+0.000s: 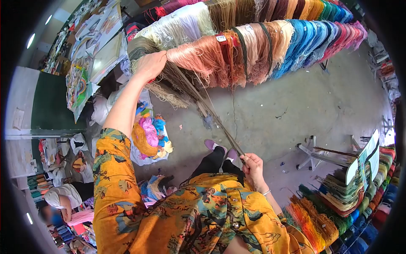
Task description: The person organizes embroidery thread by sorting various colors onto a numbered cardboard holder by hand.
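Observation:
My left hand (151, 66) reaches up to the rack and is closed around grey-brown yarn where it hangs over the bar; the back of the hand hides most of its fingers. From there a long strand of grey-brown yarn (215, 117) runs taut and slanting down to my right hand (253, 167). That hand, with a bracelet at its wrist, pinches the strand's lower end near my waist. Peach-orange yarn hanks (192, 55) hang just right of my left hand, and cream-white hanks (175, 25) lie behind it.
Blue hanks (296, 44) and pink hanks (344, 38) continue along the rack. A plastic sheet with coloured yarn bundles (148, 133) lies on the floor at left. At lower right stand another loaded yarn rack (321, 211) and a metal stand's foot (313, 152). Another person (63, 197) bends at lower left.

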